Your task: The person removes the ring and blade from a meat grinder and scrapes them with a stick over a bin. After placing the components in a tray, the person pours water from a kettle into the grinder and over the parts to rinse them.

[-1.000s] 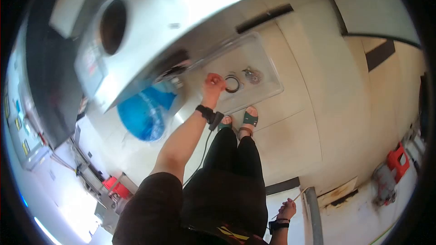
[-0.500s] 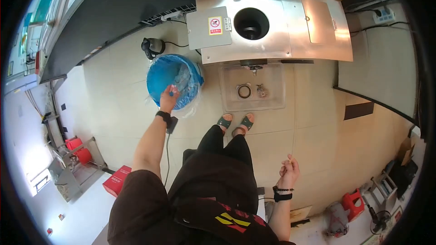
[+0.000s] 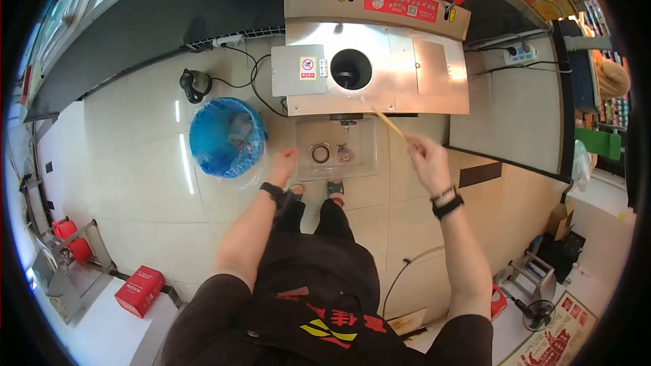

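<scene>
Our right hand pinches a thin tan wooden-looking stick — probably light, stiff, best held near-end. Left hand's grip: we can't tell.

We wear a dark short-sleeved top with a yellow-and-red emblem, black trousers, black wristbands behind left hand and right hand.
</scene>
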Demonstrator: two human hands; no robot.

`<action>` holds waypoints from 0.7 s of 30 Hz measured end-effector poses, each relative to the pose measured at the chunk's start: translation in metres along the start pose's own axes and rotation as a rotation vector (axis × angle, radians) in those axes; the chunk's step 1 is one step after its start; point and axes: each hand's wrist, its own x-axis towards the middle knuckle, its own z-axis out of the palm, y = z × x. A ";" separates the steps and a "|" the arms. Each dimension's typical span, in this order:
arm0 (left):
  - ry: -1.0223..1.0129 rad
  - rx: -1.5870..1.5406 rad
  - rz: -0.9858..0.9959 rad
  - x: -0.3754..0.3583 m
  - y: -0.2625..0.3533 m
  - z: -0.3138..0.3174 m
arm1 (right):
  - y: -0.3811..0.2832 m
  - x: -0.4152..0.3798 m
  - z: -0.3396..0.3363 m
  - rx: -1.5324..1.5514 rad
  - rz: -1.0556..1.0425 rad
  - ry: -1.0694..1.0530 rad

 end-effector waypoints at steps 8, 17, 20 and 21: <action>-0.143 -0.359 -0.019 -0.006 0.076 0.113 | -0.039 0.135 0.046 -0.650 -0.284 -0.136; 0.001 -0.310 -0.059 0.018 0.061 0.154 | -0.045 0.185 0.082 -1.136 -0.562 -0.414; 0.035 -0.339 -0.019 0.019 0.059 0.157 | -0.040 0.182 0.089 -1.131 -0.576 -0.393; 0.024 -0.388 -0.026 0.020 0.060 0.155 | -0.041 0.183 0.090 -1.140 -0.585 -0.401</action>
